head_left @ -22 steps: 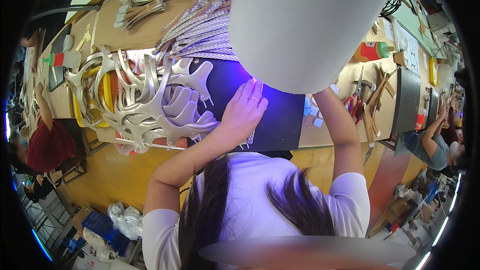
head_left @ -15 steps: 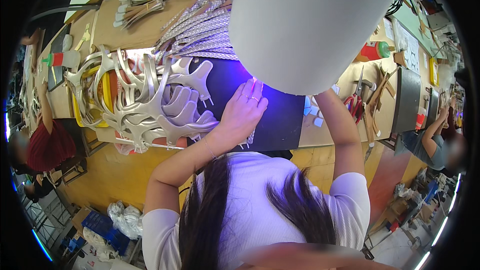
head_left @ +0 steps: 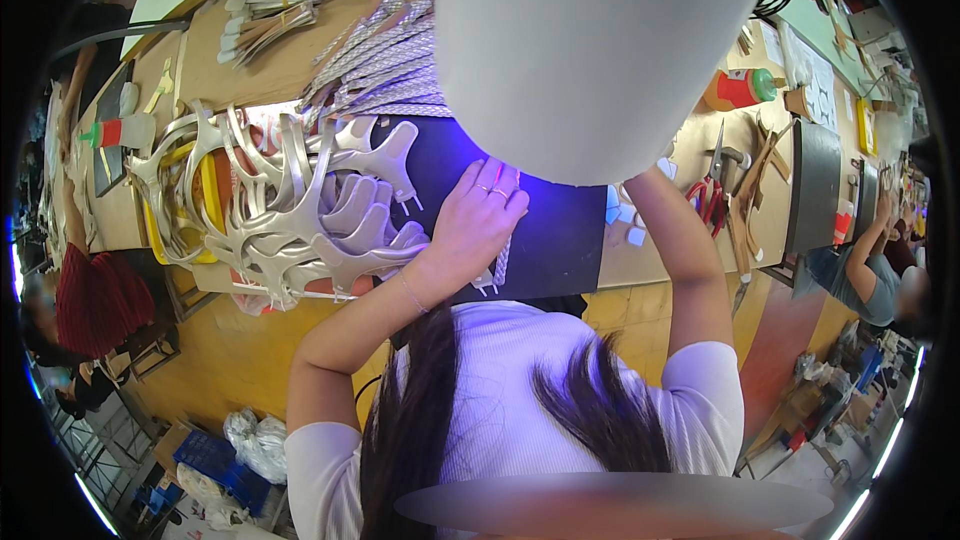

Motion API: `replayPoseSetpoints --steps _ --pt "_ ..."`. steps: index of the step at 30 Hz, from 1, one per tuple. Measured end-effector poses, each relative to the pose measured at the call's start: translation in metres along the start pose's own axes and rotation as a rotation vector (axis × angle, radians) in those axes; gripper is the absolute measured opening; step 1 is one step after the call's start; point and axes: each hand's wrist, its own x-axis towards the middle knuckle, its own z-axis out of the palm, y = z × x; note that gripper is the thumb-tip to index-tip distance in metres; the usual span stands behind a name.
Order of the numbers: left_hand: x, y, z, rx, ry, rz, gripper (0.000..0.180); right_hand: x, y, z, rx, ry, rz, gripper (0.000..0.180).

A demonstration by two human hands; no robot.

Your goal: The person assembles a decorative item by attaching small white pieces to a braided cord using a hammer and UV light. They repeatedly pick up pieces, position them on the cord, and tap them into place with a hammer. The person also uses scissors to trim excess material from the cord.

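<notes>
My left hand (head_left: 478, 217), wearing a ring, is closed over a silver braided strap (head_left: 502, 262) on the black mat (head_left: 556, 245). Part of the strap shows below the fingers; their grip is mostly covered by the hand itself. Two small pale prongs stick out near the wrist. Purple light falls around the fingertips. A large white lamp shade (head_left: 590, 60) hides my right hand; only the right forearm (head_left: 680, 240) shows, reaching in beneath it. To the left of my left hand lies a heap of silver forked straps (head_left: 330, 200), some ending in prongs.
More braided straps (head_left: 390, 65) lie at the back. Right of the mat are small pale blue pieces (head_left: 636, 236), red-handled scissors (head_left: 712, 190), a hammer (head_left: 735, 160) and a red bottle with a green cap (head_left: 745, 88). Another bottle (head_left: 120, 132) stands far left. Other people sit at both sides.
The view has shifted slightly, moving the lamp shade left in the picture. My left hand stays at nearly the same place, and more of the strap shows beside it.
</notes>
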Motion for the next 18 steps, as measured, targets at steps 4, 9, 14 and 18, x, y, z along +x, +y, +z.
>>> replayPoseSetpoints --steps 4,9,14,18 --pt "0.000 -0.003 0.000 0.013 -0.036 0.016 0.022 -0.001 0.001 -0.001 -0.019 0.011 -0.012 0.014" --pt "0.002 -0.009 0.002 -0.028 -0.073 0.047 0.026 0.001 -0.002 -0.002 -0.046 0.029 -0.026 0.015" --pt "0.003 -0.010 0.001 -0.048 -0.093 0.054 0.027 -0.009 -0.013 -0.003 -0.119 0.153 -0.059 0.015" --pt "0.003 -0.011 0.002 -0.069 -0.094 0.043 0.027 -0.058 -0.010 0.018 -0.177 0.498 -0.183 0.017"
